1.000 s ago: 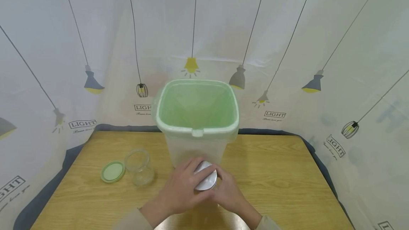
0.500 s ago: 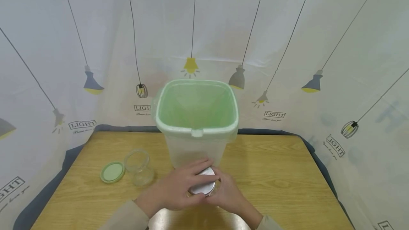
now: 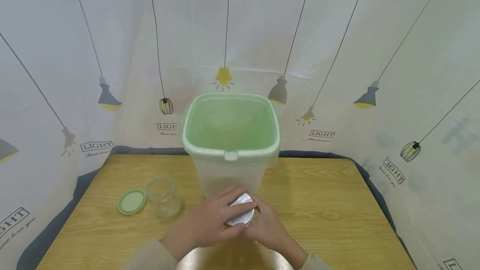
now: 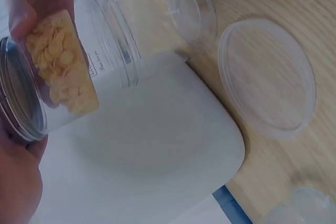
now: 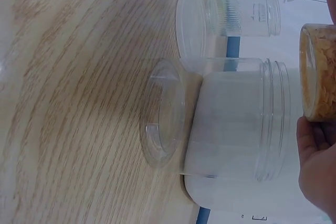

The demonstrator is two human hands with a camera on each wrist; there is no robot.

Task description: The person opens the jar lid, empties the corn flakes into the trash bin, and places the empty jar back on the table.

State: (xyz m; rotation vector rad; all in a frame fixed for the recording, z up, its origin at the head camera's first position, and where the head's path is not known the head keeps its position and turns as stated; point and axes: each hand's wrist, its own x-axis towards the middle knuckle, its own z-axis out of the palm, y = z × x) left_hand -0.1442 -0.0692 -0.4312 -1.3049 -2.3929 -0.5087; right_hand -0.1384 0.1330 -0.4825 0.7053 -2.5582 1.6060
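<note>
Both hands hold a clear jar (image 5: 321, 77) of yellowish flakes (image 4: 59, 59), raised above the table in front of the bin. It has a round silver lid (image 3: 241, 219). My left hand (image 3: 210, 224) grips this lid from the left, its fingers spread over the top and rim. On the other side, my right hand (image 3: 268, 228) wraps round the jar's body. In the left wrist view the jar lies tilted, lid toward the left edge. Most of the body is hidden by the hands in the head view.
A tall open bin (image 3: 231, 166) with a pale green rim stands behind the hands. Left of it are an open glass jar (image 3: 166, 205) and a green lid (image 3: 132, 202). The right wrist view also shows a larger clear jar (image 5: 236, 124) and clear lids (image 5: 163, 114).
The left hand has shifted round the lid, dipping lower and then coming slightly back up. The lid has tilted a little with it. The right hand has barely moved.
</note>
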